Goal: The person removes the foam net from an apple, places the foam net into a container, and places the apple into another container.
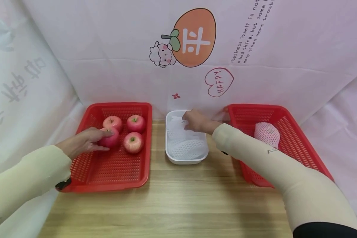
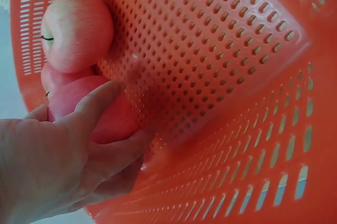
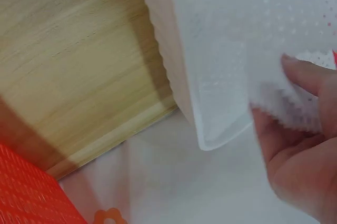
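In the left red basket [image 1: 150, 142], my left hand [image 1: 86, 140] grips an apple [image 1: 111, 140], thumb on one side and fingers on the other. Up close, the left wrist view shows this apple [image 2: 113, 121] deep pink and bare, tucked against its neighbours. Three more apples lie beside it: one behind [image 1: 112, 121], one at the back right [image 1: 136, 123] and a paler one [image 1: 133, 142] to the right. Over the white tray [image 1: 187, 162], my right hand [image 1: 197, 121] pinches a white foam net [image 3: 287, 95] between thumb and fingers. More foam nets [image 1: 184, 148] lie flat in that tray.
On the right stands a second red basket [image 1: 232, 124], holding a fruit in a foam net [image 1: 267, 133], partly behind my right sleeve. All three containers sit on a wooden table [image 1: 172, 198]. A white printed cloth [image 1: 119, 76] hangs behind them.
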`<state>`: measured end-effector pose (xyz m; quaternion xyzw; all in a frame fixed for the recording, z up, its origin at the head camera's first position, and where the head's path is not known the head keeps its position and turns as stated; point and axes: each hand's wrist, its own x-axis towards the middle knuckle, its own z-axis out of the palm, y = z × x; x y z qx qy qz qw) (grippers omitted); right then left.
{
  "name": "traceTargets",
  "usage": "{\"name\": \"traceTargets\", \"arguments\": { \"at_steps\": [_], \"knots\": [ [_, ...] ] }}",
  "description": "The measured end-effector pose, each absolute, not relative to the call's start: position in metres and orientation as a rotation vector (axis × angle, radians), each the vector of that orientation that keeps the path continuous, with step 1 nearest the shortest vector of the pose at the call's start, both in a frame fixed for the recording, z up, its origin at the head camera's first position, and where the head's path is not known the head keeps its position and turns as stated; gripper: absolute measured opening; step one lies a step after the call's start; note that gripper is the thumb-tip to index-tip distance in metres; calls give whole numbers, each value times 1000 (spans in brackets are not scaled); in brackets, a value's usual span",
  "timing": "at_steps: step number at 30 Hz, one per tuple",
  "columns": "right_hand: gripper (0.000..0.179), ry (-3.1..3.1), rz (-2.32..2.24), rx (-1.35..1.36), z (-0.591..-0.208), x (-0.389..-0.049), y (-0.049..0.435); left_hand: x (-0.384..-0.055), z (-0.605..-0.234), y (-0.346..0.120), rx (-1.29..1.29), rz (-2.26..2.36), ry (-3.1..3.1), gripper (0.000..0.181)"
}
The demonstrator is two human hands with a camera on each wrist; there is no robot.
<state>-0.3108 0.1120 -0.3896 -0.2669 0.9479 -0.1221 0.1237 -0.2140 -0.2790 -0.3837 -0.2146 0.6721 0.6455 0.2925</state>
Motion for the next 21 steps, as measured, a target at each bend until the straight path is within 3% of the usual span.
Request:
{"name": "traceTargets", "arguments": {
  "at_steps": [12, 21],
  "knots": [
    [67, 2760, -188, -650, -382, -313, 114, -222, -396, -269, -499, 1665, 1774, 76],
    [74, 2789, -378, -643, -357, -318, 134, -219, -400, -268, -434, 1584, 1838, 75]
  ]
}}
